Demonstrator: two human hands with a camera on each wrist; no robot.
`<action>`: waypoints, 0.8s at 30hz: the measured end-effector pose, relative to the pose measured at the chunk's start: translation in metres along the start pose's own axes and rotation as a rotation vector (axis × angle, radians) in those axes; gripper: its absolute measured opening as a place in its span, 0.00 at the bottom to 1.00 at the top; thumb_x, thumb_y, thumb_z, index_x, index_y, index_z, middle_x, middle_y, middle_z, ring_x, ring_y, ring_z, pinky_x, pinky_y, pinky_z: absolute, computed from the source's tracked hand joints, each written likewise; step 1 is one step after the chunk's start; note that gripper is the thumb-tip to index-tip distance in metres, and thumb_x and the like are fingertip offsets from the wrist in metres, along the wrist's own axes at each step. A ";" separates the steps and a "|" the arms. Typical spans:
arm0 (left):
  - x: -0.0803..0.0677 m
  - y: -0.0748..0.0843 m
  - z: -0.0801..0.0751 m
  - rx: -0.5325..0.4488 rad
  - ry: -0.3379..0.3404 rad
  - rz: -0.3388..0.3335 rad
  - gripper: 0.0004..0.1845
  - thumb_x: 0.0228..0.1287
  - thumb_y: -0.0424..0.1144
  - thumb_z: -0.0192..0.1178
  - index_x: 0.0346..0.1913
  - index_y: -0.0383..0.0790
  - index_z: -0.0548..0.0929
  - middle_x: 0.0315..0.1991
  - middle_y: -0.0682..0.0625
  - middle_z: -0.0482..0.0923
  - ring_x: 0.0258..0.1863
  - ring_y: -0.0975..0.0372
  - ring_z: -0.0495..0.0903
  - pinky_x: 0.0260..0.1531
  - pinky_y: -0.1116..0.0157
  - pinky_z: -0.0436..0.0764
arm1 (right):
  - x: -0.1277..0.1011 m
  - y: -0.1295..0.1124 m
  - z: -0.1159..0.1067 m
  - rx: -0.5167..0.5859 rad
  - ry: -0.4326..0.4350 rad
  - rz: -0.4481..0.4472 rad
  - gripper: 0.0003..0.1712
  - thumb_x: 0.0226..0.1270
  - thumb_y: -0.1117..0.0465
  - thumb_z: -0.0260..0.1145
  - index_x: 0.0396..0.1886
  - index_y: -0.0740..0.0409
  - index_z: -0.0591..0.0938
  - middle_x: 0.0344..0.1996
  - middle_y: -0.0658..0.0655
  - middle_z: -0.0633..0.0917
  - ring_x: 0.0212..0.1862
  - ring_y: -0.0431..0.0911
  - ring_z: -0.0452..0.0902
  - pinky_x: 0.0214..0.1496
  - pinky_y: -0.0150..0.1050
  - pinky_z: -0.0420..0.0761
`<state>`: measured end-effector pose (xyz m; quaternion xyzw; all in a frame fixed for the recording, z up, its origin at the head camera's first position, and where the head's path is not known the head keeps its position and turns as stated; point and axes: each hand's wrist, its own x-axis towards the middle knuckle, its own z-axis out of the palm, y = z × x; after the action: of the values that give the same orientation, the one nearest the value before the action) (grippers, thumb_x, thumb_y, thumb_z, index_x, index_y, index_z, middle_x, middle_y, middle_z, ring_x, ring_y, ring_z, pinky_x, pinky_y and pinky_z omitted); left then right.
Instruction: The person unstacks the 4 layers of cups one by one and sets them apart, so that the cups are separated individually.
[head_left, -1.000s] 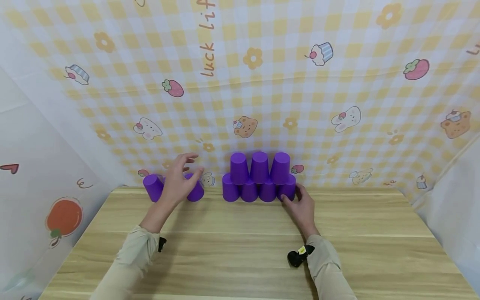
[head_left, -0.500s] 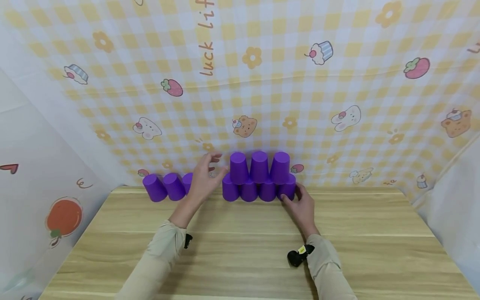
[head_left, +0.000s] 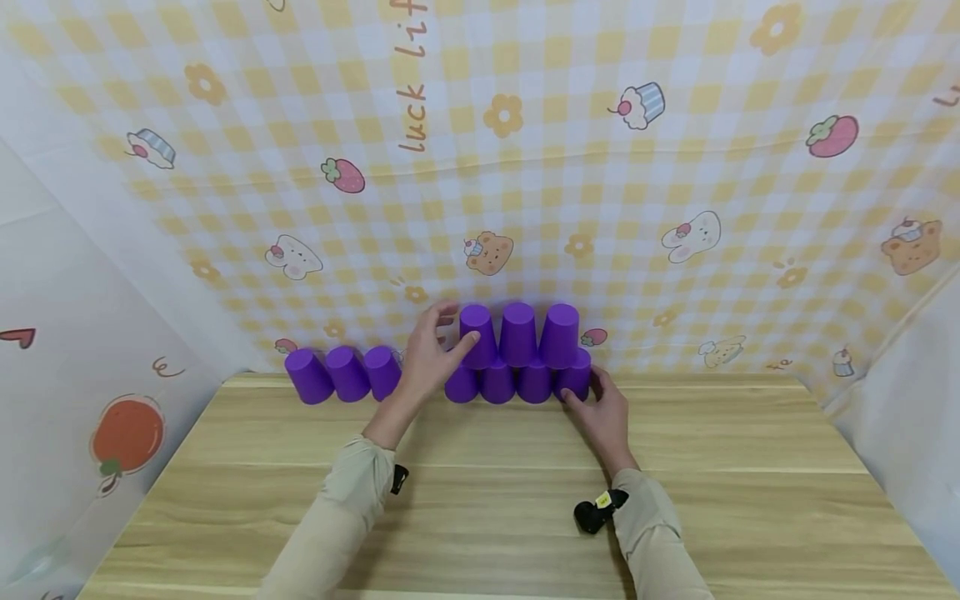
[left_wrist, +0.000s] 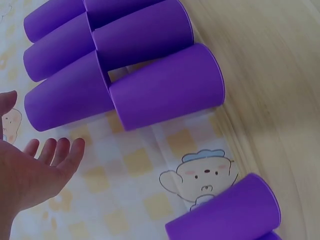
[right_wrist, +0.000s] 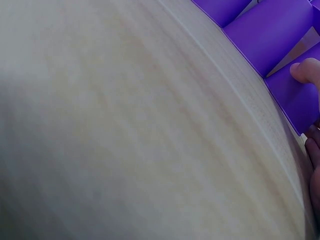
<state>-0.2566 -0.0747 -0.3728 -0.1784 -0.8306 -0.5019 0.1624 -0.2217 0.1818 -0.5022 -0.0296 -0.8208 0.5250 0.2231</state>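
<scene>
Purple cups stand upside down in two rows against the backdrop. Three make the upper row, resting across several below. My left hand (head_left: 435,350) is beside the leftmost upper cup (head_left: 478,325), thumb overlapping its front in the head view. The left wrist view shows that hand (left_wrist: 37,172) with fingers spread, a gap between them and the upper cup's (left_wrist: 70,95) side. At the other end, my right hand (head_left: 603,417) grips the rightmost lower cup (head_left: 573,372), thumb on its front and fingers around its right side. In the right wrist view the thumb (right_wrist: 306,71) lies against this cup.
Three more purple cups (head_left: 348,373) stand upside down in a row to the left, partly behind my left wrist. A checked cloth backdrop (head_left: 585,183) rises directly behind the wooden table (head_left: 510,500). Black cameras sit on both wrists.
My left hand has moved right, from over the separate row of cups to the left side of the stack. My right hand keeps its grip in the same place.
</scene>
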 end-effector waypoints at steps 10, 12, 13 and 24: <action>0.004 -0.004 0.012 -0.032 -0.026 -0.049 0.31 0.51 0.48 0.59 0.57 0.39 0.63 0.51 0.49 0.68 0.46 0.59 0.70 0.44 0.63 0.73 | 0.000 -0.002 0.000 0.001 -0.005 0.007 0.34 0.45 0.55 0.69 0.53 0.59 0.69 0.49 0.59 0.73 0.53 0.49 0.68 0.54 0.37 0.67; 0.004 -0.006 0.013 -0.039 -0.023 -0.037 0.30 0.51 0.47 0.59 0.56 0.38 0.64 0.49 0.49 0.69 0.45 0.59 0.71 0.43 0.64 0.74 | 0.000 -0.002 0.000 0.006 -0.005 0.010 0.34 0.45 0.55 0.69 0.53 0.58 0.69 0.49 0.59 0.74 0.52 0.48 0.68 0.54 0.36 0.67; 0.004 -0.006 0.014 -0.044 -0.018 -0.029 0.30 0.52 0.47 0.59 0.56 0.39 0.65 0.48 0.49 0.70 0.44 0.60 0.72 0.42 0.64 0.74 | 0.000 -0.002 0.001 0.008 -0.004 0.010 0.34 0.45 0.55 0.69 0.53 0.58 0.69 0.49 0.58 0.74 0.52 0.48 0.68 0.55 0.36 0.67; 0.000 0.009 0.008 -0.141 0.024 0.011 0.25 0.49 0.35 0.62 0.51 0.31 0.69 0.42 0.39 0.74 0.40 0.50 0.74 0.40 0.56 0.75 | -0.001 -0.003 0.000 0.025 -0.009 0.006 0.33 0.45 0.56 0.69 0.53 0.59 0.69 0.49 0.59 0.74 0.52 0.49 0.68 0.55 0.37 0.67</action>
<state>-0.2531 -0.0637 -0.3694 -0.1881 -0.7902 -0.5602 0.1622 -0.2200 0.1803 -0.4994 -0.0271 -0.8151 0.5359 0.2183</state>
